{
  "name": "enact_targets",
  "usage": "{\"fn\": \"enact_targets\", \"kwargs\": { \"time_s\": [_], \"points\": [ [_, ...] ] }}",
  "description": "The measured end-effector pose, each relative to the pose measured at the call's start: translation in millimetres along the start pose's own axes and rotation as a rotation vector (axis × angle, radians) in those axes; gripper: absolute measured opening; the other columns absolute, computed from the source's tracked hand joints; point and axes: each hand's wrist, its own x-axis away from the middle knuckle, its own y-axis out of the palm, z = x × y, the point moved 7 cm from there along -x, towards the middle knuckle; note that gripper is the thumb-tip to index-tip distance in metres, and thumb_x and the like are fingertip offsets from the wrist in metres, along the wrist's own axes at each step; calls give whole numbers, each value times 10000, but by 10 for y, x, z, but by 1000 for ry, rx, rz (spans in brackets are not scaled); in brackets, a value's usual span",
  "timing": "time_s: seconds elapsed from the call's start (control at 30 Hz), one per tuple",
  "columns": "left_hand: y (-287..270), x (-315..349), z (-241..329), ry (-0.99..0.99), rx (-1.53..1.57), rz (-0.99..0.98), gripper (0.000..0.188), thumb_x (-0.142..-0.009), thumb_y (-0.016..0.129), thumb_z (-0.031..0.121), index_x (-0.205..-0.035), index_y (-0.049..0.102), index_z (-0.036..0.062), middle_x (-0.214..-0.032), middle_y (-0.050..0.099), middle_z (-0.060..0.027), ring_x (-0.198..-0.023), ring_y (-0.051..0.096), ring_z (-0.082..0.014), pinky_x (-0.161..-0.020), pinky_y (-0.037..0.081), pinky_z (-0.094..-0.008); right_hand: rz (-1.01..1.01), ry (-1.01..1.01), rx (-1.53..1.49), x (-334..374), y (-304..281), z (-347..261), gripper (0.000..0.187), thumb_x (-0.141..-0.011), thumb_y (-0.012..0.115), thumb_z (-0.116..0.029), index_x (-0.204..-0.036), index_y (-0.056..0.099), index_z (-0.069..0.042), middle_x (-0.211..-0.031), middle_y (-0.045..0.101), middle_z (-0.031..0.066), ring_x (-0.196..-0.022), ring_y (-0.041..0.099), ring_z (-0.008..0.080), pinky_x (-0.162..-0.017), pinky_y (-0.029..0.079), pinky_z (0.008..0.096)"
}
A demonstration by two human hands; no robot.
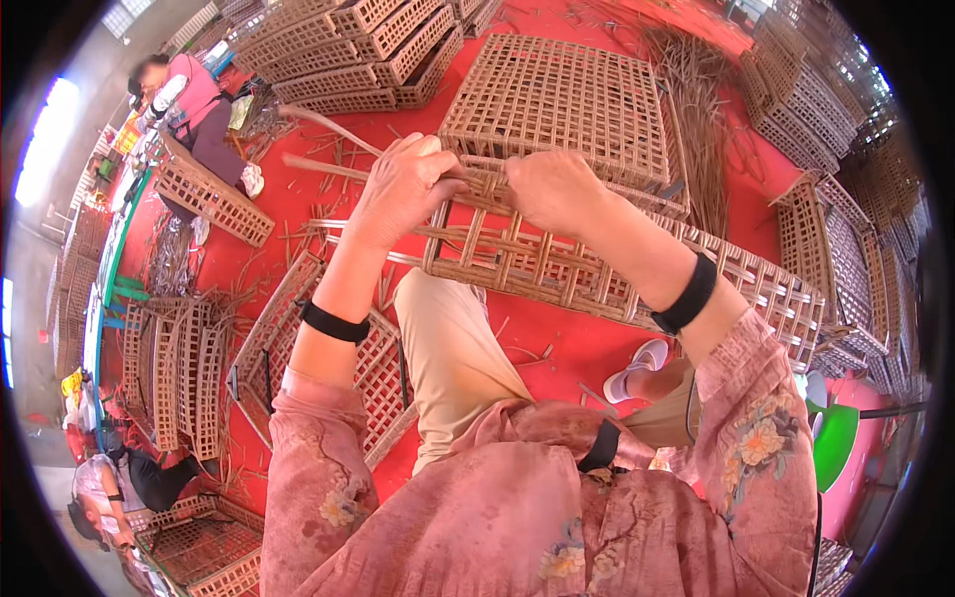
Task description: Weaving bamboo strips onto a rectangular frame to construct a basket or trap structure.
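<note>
Across my lap lies a long woven basket (557, 267) of brown cane, with an open lattice side and a dark frame bar at its left end. My left hand (403, 189) is closed, fingers curled at the basket's upper left corner, pinching a cane strip there. Loose cane strips (320, 165) stick out to the left past this hand. A little to the right, my right hand (557, 189) is closed in a fist on the same upper rim. What lies inside the right fist is mostly hidden. Both wrists wear black bands.
A big lattice basket (557, 99) stands just beyond my hands. Another basket (373, 383) lies left of my knee. Stacked baskets (348, 50) rise at the back, with bundled cane (691, 119) to the right. Two people (194, 99) work at left. A green stool (836, 448) is at right.
</note>
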Motion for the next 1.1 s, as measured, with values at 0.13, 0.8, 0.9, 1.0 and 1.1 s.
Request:
{"fn": "enact_targets", "kwargs": {
  "time_s": [0.13,0.8,0.9,1.0,1.1],
  "points": [
    [36,35,-124,-153,161,14,139,-778,748,158,-834,684,48,-843,601,-96,-859,598,-315,-773,492,-412,142,-153,205,-50,-10,-157,108,-836,594,-121,-815,664,-41,-780,712,142,-749,718,313,-639,569,425],
    [-278,110,555,140,-130,251,52,-835,699,62,-828,648,53,-749,478,-75,-648,582,-271,-569,477,-376,197,-194,143,96,-24,-165,121,-884,596,-156,-857,627,-42,-753,691,133,-744,708,317,-646,553,439],
    [-229,56,305,49,-40,260,63,-840,717,97,-837,673,52,-755,499,-83,-647,588,-286,-580,486,-372,120,-175,102,61,-24,-106,128,-882,590,-150,-845,639,-38,-752,686,159,-751,702,339,-650,554,459],
    [-41,-8,-113,-212,213,237,97,-829,749,106,-880,714,32,-761,550,-64,-660,606,-196,-609,486,-323,32,-193,41,-108,0,0,196,-879,620,-196,-813,647,-14,-726,659,190,-722,678,375,-632,535,466],
    [211,90,-409,-436,463,171,99,-842,749,99,-901,736,21,-782,621,-18,-695,594,-93,-655,481,-271,-27,-201,-59,-325,55,107,311,-885,638,-294,-792,672,1,-769,653,229,-744,653,414,-673,516,486]
  ]
}}
